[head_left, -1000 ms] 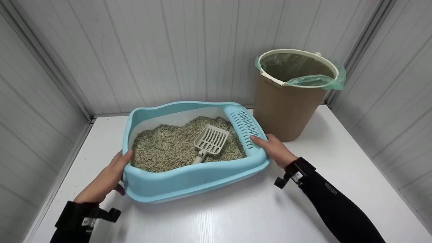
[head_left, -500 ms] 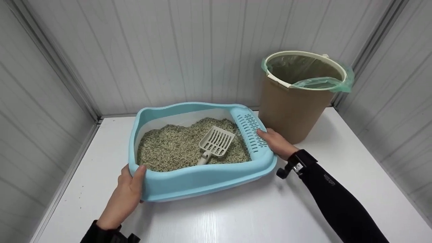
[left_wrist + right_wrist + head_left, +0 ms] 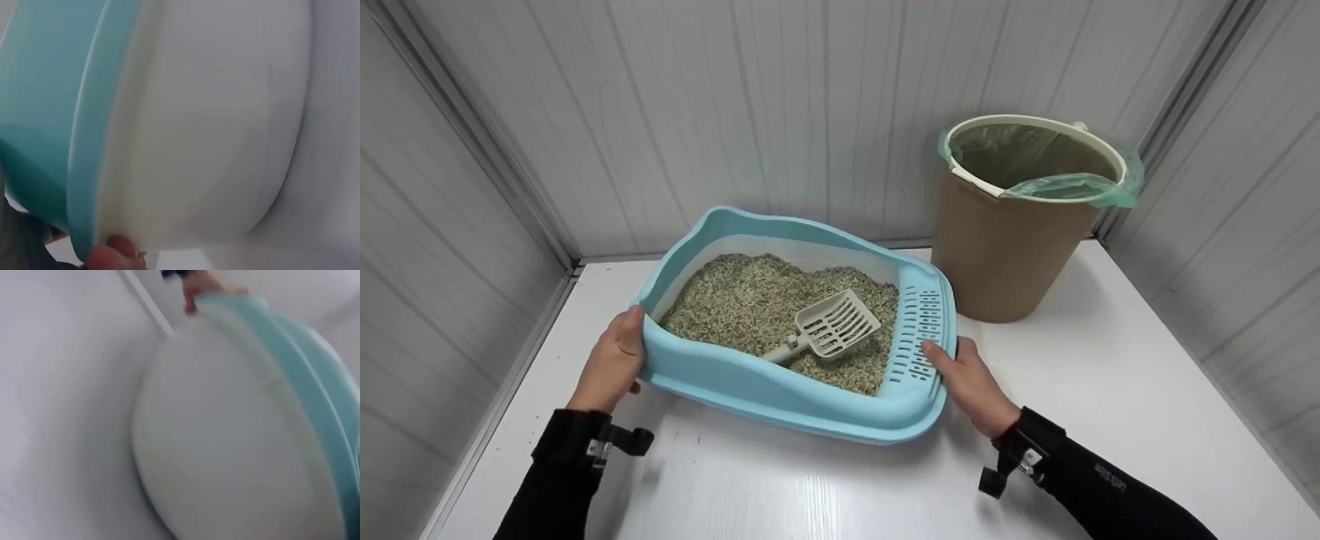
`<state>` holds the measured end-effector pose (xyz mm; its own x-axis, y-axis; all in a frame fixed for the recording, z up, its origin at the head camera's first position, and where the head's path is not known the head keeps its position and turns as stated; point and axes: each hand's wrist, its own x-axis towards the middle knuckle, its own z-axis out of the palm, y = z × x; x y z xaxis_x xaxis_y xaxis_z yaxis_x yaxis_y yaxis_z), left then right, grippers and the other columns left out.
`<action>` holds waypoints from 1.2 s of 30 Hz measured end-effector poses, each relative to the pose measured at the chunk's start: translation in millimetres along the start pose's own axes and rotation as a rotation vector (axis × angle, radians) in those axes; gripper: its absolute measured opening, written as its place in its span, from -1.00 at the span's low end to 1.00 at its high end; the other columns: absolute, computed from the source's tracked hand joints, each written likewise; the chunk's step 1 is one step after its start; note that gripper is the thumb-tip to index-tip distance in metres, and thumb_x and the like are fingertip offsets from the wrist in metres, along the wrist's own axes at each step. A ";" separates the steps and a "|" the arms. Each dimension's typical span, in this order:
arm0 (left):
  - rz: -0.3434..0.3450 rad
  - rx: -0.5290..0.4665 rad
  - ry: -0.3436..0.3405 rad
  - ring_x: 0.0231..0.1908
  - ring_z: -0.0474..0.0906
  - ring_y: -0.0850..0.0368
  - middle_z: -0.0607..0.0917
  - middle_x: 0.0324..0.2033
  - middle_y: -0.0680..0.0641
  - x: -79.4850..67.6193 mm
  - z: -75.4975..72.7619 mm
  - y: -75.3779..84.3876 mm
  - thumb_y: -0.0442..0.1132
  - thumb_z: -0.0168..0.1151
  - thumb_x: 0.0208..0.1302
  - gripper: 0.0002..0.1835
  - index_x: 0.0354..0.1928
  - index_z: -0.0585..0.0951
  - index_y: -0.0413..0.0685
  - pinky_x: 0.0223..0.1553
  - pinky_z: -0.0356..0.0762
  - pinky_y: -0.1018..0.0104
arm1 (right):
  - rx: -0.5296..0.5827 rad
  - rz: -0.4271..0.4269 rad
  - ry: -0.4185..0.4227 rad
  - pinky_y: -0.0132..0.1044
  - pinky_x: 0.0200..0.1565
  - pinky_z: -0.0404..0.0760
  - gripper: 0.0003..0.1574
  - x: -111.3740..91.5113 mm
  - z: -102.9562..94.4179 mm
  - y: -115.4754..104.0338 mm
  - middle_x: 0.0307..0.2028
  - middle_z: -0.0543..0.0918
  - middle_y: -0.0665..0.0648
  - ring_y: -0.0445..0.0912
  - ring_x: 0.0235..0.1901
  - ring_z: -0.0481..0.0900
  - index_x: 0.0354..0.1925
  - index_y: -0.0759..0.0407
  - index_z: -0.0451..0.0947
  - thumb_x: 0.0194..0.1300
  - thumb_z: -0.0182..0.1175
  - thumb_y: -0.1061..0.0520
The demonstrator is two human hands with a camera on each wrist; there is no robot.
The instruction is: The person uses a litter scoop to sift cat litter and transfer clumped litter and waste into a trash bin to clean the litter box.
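Note:
A litter box [image 3: 780,409] with a blue rim and a white base fills the middle of the head view, turned at an angle. Greyish-tan pellet litter [image 3: 735,300] lies in it, and a pale slotted litter scoop [image 3: 836,324] rests on top, its handle toward the near wall. My left hand [image 3: 611,361] grips the rim at the left corner, with fingertips under it in the left wrist view. At the right end my right hand [image 3: 971,382] holds the rim, thumb on the perforated ledge [image 3: 915,330] and the other fingers hidden beneath.
A brown trash bin [image 3: 997,255] lined with a green bag [image 3: 1065,186] stands at the back right, close to the box's right end. Panelled walls [image 3: 780,97] enclose the white table [image 3: 765,487] at the back and both sides. Small specks lie at the table's left.
The litter box has turned clockwise: its left end has gone toward the back wall, its right end nearer me. Both hands have moved with it, and the scoop has turned along.

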<state>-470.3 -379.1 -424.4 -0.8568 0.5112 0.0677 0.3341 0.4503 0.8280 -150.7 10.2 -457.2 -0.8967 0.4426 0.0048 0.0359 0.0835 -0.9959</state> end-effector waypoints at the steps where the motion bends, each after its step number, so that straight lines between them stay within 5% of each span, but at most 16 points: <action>1: -0.021 -0.012 -0.001 -0.27 0.50 -0.19 0.47 0.00 -0.40 3.9 -1.9 0.1 0.47 -0.48 0.72 -0.02 0.62 0.23 -0.31 -0.49 0.58 0.10 | 0.020 -0.011 -0.017 -0.31 0.11 0.70 -0.35 -1.4 2.2 -0.1 0.06 0.82 0.30 0.00 -0.02 0.85 0.52 0.39 0.38 0.80 0.12 -0.05; 4: -0.076 -0.047 0.016 -0.08 0.54 -0.31 0.46 0.16 -0.48 8.6 -3.0 5.7 0.53 -0.52 0.66 0.10 0.62 0.22 -0.40 -0.40 0.74 -0.02 | 0.033 -0.001 -0.039 -0.20 0.18 0.73 -0.23 7.1 -0.9 -2.7 0.17 0.76 0.35 0.07 0.05 0.84 0.58 0.40 0.30 0.70 0.28 0.00; 7: -0.135 -0.064 -0.009 0.00 0.58 -0.40 0.44 0.20 -0.56 -2.2 2.4 17.2 0.62 -0.52 0.57 0.26 0.63 0.08 -0.55 -0.35 0.82 -0.13 | -0.050 0.053 0.034 -0.08 0.42 0.55 0.11 31.2 -14.7 -9.3 0.40 0.56 0.41 0.13 0.28 0.69 0.71 0.36 0.05 0.61 0.38 -0.13; 11: -0.202 -0.061 -0.116 0.04 0.67 -0.36 0.35 0.40 -0.67 -35.9 24.0 35.2 0.75 -0.39 0.44 0.46 0.65 -0.56 -0.47 -0.35 0.82 -0.14 | -0.230 0.105 0.132 0.03 0.68 0.05 0.39 71.0 -36.1 -16.8 0.71 0.08 0.43 0.21 0.67 0.17 0.80 0.30 -0.28 0.61 0.28 -0.38; 14: -0.196 -0.065 -0.184 -0.06 0.73 -0.32 0.33 0.46 -0.67 -59.4 50.9 46.8 0.78 -0.24 0.41 0.48 0.54 -0.83 -0.22 -0.41 0.80 -0.10 | -0.329 0.091 0.129 0.05 0.71 -0.09 0.29 92.5 -48.2 -20.1 0.78 -0.07 0.35 0.18 0.75 -0.05 0.82 0.25 -0.28 0.68 0.12 -0.41; 18: -0.143 -0.088 -0.211 -0.19 0.75 -0.31 -0.02 0.54 -0.81 -71.3 81.7 55.2 0.69 -0.20 0.52 0.43 0.45 -0.93 -0.19 -0.48 0.77 -0.06 | -0.390 0.041 0.087 0.08 0.68 0.02 0.10 101.9 -56.3 -19.5 0.72 0.14 0.36 0.20 0.65 0.18 0.82 0.22 -0.14 0.76 0.03 -0.33; 20: -0.110 -0.067 -0.196 -0.30 0.77 -0.29 -0.30 0.53 -0.87 -69.7 88.8 54.8 0.62 -0.23 0.59 0.39 0.41 -0.94 -0.27 -0.49 0.74 -0.03 | -0.394 0.021 0.074 0.10 0.65 0.11 0.06 99.7 -56.9 -16.8 0.65 0.26 0.38 0.21 0.56 0.32 0.81 0.23 -0.08 0.77 0.04 -0.31; 24: -0.080 -0.007 -0.151 -0.47 0.76 -0.27 -0.18 0.43 -0.97 -55.2 87.6 46.2 0.54 -0.29 0.67 0.32 0.43 -0.90 -0.37 -0.46 0.71 0.04 | -0.368 -0.013 0.075 0.08 0.55 0.26 0.04 84.7 -51.0 -9.9 0.47 0.43 0.40 0.19 0.37 0.48 0.75 0.30 0.01 0.75 0.12 -0.28; 27: -0.081 -0.033 -0.159 -0.08 0.76 -0.41 -0.19 0.49 -0.91 -37.8 77.1 38.6 0.52 -0.31 0.68 0.28 0.48 -0.87 -0.31 -0.36 0.79 0.04 | -0.332 -0.013 0.094 0.03 0.50 0.30 -0.01 65.7 -42.2 -5.0 0.38 0.46 0.39 0.16 0.30 0.51 0.68 0.32 0.05 0.73 0.18 -0.24; 30: -0.074 -0.091 -0.198 0.36 0.50 -0.53 -0.25 0.59 -0.78 -17.9 65.3 34.2 0.51 -0.33 0.68 0.24 0.52 -0.86 -0.24 -0.07 0.82 -0.08 | -0.287 -0.001 0.116 0.02 0.51 0.30 -0.04 42.8 -29.8 -2.2 0.37 0.43 0.40 0.15 0.33 0.49 0.64 0.33 0.01 0.72 0.21 -0.18; 36: -0.099 -0.211 -0.286 0.72 -0.15 -0.44 -0.57 0.73 -0.30 7.3 53.2 28.1 0.49 -0.31 0.68 0.10 0.64 -0.76 0.12 0.54 0.28 -0.38 | -0.289 -0.024 0.149 0.10 0.57 0.19 -0.03 0.8 -1.1 -3.1 0.44 0.23 0.46 0.22 0.43 0.33 0.64 0.47 -0.04 0.74 0.20 -0.07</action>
<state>-446.2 -323.8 -430.2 -0.7263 0.6703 -0.1527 0.1409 0.3625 0.9213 -151.0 11.3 -454.0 -0.8252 0.5614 0.0625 0.1583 0.3361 -0.9284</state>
